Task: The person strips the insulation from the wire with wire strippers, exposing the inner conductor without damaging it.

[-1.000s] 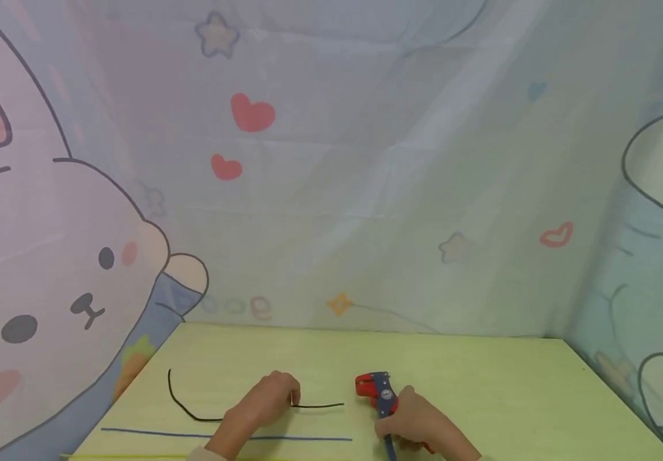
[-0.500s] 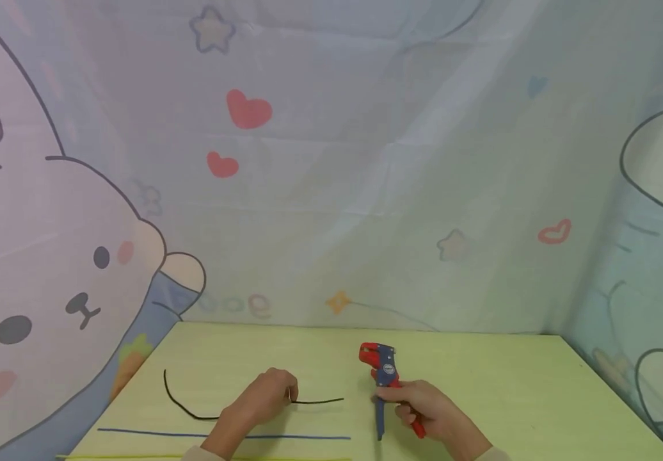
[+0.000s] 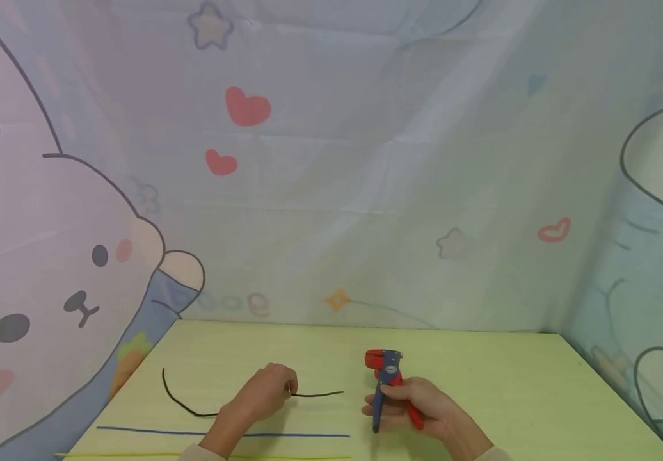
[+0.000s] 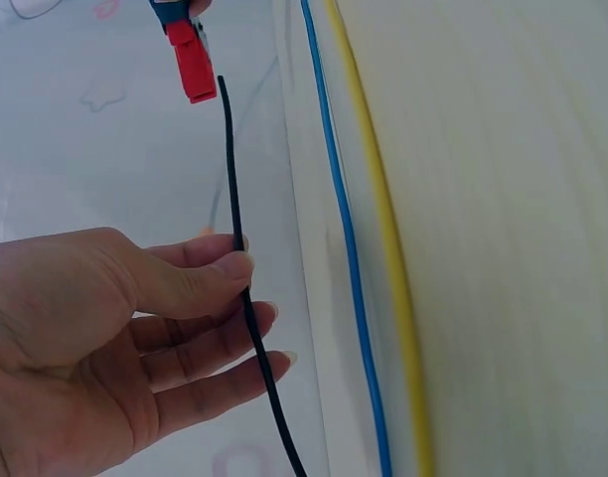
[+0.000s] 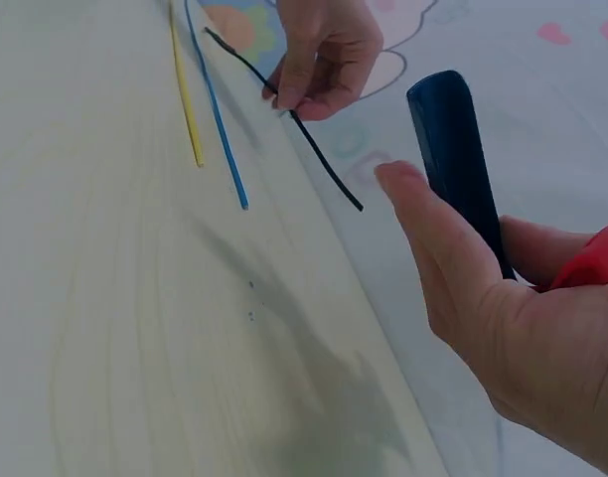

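Left hand (image 3: 265,392) pinches the black wire (image 4: 232,164) between thumb and forefinger, the other fingers spread loosely behind it; one stretch of the wire runs out towards the right hand (image 3: 422,408), and the rest trails off the other way in a wide bend. Right hand holds the red and blue pliers (image 3: 390,369) by the handles, thumb laid over the blue one; the pliers stand head up, their red nose turned towards the wire, and from where I stand the wire's tip is near the nose but apart from it. Closer to the person, a blue wire (image 4: 349,229) and a yellow wire (image 4: 398,268) lie nearly straight along the worktop (image 3: 510,384); behind it all hangs a cloth (image 3: 337,192) printed with hearts, stars and a rabbit.
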Available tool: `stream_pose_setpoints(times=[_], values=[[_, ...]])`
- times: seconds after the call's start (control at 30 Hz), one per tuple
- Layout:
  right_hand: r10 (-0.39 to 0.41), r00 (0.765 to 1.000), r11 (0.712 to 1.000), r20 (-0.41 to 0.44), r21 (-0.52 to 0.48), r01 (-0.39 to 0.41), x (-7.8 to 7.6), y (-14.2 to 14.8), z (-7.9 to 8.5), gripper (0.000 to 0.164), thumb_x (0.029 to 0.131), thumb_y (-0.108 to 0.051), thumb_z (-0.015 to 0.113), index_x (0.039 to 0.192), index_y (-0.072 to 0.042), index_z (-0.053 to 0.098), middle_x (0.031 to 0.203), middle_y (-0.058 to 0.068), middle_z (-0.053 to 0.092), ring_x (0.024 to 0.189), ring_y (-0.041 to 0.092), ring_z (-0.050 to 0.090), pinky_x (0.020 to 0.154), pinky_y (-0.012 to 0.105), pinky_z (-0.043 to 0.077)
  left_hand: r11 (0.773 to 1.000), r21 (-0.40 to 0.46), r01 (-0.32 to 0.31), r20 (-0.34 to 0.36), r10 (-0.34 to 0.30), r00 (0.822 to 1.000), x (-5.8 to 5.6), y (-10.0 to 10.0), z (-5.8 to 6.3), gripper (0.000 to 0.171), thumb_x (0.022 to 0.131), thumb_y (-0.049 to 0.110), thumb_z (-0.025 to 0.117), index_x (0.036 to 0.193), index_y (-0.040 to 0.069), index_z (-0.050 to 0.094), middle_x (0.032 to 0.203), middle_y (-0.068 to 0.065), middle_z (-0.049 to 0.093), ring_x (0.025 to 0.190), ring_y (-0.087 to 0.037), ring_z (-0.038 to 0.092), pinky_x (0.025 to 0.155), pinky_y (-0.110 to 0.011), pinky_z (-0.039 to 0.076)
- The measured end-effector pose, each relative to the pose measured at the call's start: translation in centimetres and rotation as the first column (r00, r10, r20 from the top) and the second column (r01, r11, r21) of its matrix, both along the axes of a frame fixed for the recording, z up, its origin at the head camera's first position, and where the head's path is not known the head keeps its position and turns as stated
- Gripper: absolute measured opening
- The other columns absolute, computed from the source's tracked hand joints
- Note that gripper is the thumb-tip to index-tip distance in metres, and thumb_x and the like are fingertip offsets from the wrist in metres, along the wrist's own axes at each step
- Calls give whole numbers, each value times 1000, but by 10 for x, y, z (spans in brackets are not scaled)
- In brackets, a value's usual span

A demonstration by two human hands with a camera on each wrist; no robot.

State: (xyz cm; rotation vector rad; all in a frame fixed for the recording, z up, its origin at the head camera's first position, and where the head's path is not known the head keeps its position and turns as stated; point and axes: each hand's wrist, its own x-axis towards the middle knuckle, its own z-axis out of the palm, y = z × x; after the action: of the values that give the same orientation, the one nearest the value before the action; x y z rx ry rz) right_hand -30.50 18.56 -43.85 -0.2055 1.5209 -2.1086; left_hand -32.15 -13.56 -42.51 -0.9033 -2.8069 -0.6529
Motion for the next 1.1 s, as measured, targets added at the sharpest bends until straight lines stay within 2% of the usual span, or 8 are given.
stream_pose_setpoints(times=[0.17, 0.27, 0.37, 0.47, 0.6, 0.77, 0.87, 1.1], values=[[-67, 996, 998, 58, -6, 68, 3, -4, 2, 60, 100, -2, 53, 151, 9, 22, 111, 22, 63, 103, 35, 67, 94, 56, 49, 1000, 14, -18, -16, 18, 1000, -1, 1, 0, 18, 84, -11, 70, 82, 7, 69, 82, 1, 61, 76, -16, 55, 66, -35, 48], [-111, 989, 994, 101, 4, 112, 4, -6, 2, 56, 98, -4, 53, 149, 7, 30, 103, 17, 60, 95, 27, 63, 93, 55, 51, 999, 37, -30, -13, 31, 999, 0, 1, 1, 18, 85, -12, 70, 83, 6, 68, 82, 1, 62, 73, -14, 52, 64, -33, 48], [-142, 978, 989, 152, -8, 145, 4, -5, 0, 47, 96, -10, 56, 139, 6, 44, 95, 10, 60, 87, 22, 59, 90, 47, 52, 997, 58, -44, -17, 45, 999, 1, 3, 2, 18, 86, -11, 69, 83, 6, 67, 82, 0, 63, 70, -12, 51, 61, -32, 47], [-134, 975, 989, 179, -30, 142, 3, -2, -1, 37, 94, -14, 58, 126, 4, 53, 92, 6, 61, 84, 20, 58, 86, 40, 52, 996, 58, -62, -35, 64, 997, 2, 4, 3, 17, 87, -9, 69, 84, 8, 67, 82, 1, 64, 68, -11, 50, 58, -31, 46], [-49, 985, 996, 163, -61, 60, 3, -1, -1, 29, 92, -12, 56, 119, 0, 54, 96, 8, 63, 86, 22, 61, 87, 39, 52, 995, 49, -82, -85, 86, 993, 1, 5, 6, 19, 87, -8, 70, 83, 11, 67, 82, 2, 65, 68, -12, 53, 54, -31, 45], [99, 992, 992, 77, -90, -92, 5, -1, 0, 32, 91, -3, 53, 123, 1, 47, 106, 14, 68, 101, 34, 69, 97, 50, 49, 994, 55, -92, -135, 99, 986, 1, 5, 10, 19, 88, -7, 70, 86, 12, 68, 84, 0, 67, 71, -14, 59, 53, -32, 45], [170, 985, 980, 38, -110, -165, 5, 0, 1, 33, 92, -1, 52, 125, 0, 45, 106, 15, 70, 105, 36, 69, 97, 55, 46, 993, 62, -99, -139, 106, 985, 2, 6, 12, 19, 90, -4, 69, 93, 14, 70, 86, 0, 67, 70, -14, 59, 52, -30, 43], [298, 955, 950, 4, -101, -296, 8, 2, 5, 29, 94, -4, 54, 122, -6, 47, 102, 9, 68, 92, 24, 68, 100, 51, 46, 992, 64, -112, -184, 122, 975, 5, 9, 13, 24, 91, -2, 68, 102, 18, 74, 83, 3, 63, 65, -12, 54, 47, -27, 39]])
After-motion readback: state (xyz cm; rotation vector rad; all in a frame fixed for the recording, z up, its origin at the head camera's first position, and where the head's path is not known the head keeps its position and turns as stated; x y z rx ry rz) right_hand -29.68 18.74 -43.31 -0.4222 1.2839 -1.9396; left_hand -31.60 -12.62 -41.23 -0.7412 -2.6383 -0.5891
